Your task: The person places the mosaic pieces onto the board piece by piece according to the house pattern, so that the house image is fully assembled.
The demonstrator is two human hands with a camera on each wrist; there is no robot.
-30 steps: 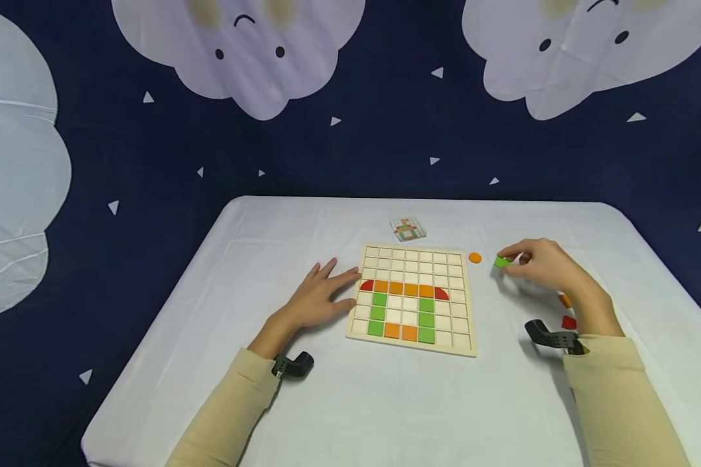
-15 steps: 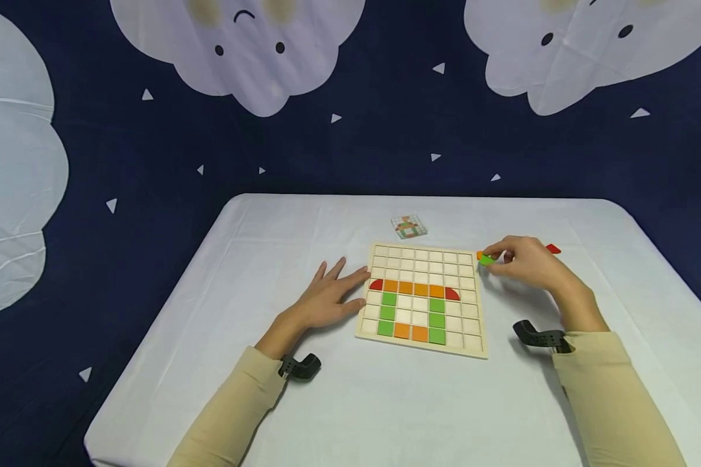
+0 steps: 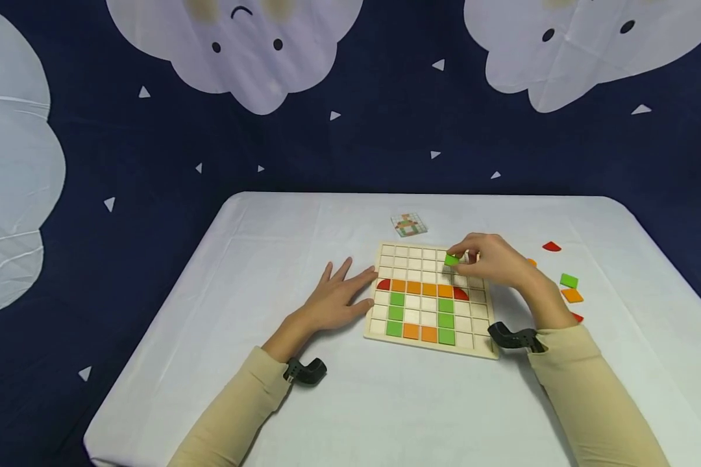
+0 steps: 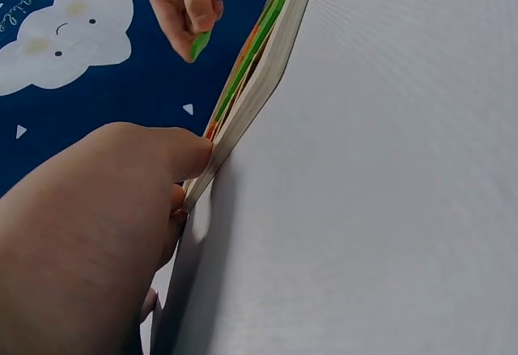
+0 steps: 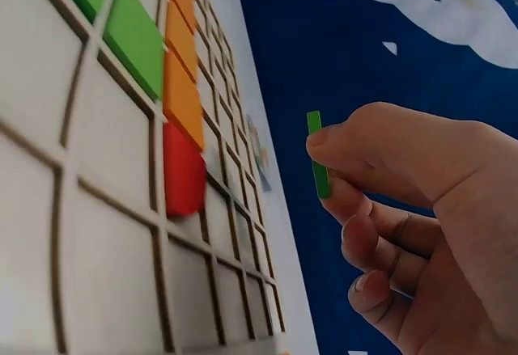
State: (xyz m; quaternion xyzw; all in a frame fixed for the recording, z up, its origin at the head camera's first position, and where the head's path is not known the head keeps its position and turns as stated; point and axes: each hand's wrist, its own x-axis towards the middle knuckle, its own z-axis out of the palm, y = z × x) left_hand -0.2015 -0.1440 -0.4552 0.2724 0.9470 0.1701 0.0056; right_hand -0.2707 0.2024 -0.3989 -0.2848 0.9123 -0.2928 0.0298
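A wooden grid board lies on the white-covered table. Set into it are a row of orange squares with a red curved piece at each end, two green columns and two orange squares below. My left hand has its fingers spread, thumb and fingertips at the board's left edge. Above the board's upper right part, my right hand pinches a green square tile between thumb and index finger. In the right wrist view the tile stands edge-on, away from the grid.
Right of the board lie a loose green tile, an orange tile and a red piece. Another red piece and an orange one are partly hidden by my right arm. A small pattern card lies behind the board.
My right hand has carried the green tile leftward, from right of the board to over its upper right part. The left hand stays at the board's edge; the board appears farther right in view.
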